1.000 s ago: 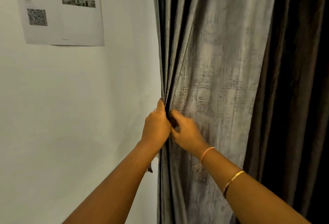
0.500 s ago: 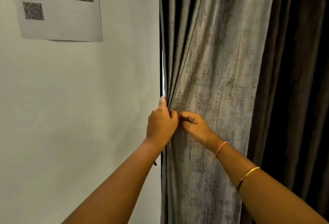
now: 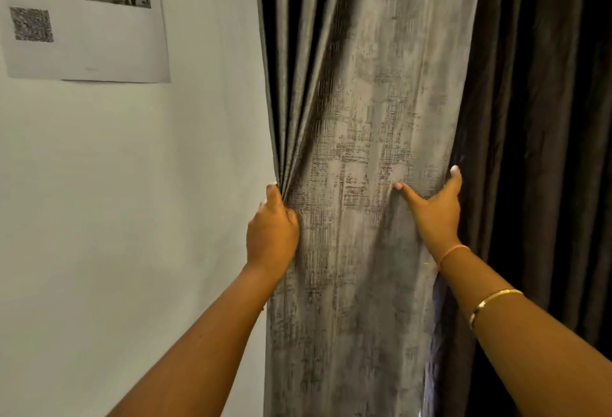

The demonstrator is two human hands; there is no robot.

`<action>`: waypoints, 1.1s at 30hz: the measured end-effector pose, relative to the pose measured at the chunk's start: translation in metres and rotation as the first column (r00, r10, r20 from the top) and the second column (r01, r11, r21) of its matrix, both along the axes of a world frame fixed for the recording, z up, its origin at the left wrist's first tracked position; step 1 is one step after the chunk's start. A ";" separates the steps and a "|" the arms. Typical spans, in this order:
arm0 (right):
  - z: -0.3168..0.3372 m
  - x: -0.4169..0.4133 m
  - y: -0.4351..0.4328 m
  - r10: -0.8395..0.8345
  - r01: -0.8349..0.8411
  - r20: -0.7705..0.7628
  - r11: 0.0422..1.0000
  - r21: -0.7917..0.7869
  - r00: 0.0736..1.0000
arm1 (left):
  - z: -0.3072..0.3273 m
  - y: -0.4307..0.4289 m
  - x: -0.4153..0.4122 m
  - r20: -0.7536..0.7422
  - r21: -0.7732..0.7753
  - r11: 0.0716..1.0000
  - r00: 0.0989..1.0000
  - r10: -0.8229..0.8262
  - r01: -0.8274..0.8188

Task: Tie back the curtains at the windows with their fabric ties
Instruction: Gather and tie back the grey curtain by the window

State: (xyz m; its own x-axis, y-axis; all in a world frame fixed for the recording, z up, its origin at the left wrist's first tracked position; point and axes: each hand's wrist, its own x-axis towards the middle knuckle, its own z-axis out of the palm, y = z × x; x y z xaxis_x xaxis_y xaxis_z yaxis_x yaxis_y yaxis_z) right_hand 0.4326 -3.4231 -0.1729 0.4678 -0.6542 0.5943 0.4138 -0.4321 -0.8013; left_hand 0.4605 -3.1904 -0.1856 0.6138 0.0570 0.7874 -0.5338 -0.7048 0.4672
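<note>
A grey patterned curtain (image 3: pixel 364 118) hangs in the middle of the view, its left folds bunched together. My left hand (image 3: pixel 271 234) is closed around those gathered folds at the curtain's left edge. My right hand (image 3: pixel 433 211) is spread on the curtain's right edge, thumb on the front and fingers reaching behind the fabric, where they are hidden. No fabric tie shows in this view.
A white wall (image 3: pixel 132 218) fills the left side, with a printed sheet (image 3: pixel 82 19) bearing a QR code at the top left. A dark brown curtain (image 3: pixel 546 151) hangs to the right of the grey one.
My right hand has slid from beside my left hand across to the curtain's right edge. My left hand still holds the bunched folds.
</note>
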 end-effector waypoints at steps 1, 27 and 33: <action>-0.002 0.001 0.001 -0.028 0.028 0.018 0.999 -0.014 0.999 | 0.000 -0.002 -0.001 -0.005 0.000 1.000 1.000 -0.021 0.021; -0.004 -0.003 0.076 0.430 -0.414 -0.067 0.799 -0.437 0.900 | 0.010 -0.049 -0.021 -0.233 0.103 0.930 0.918 -0.322 0.352; -0.002 -0.014 0.067 0.629 -0.640 -0.125 0.745 -0.188 0.768 | 0.012 -0.044 -0.017 -0.329 0.036 0.817 0.779 -0.534 0.576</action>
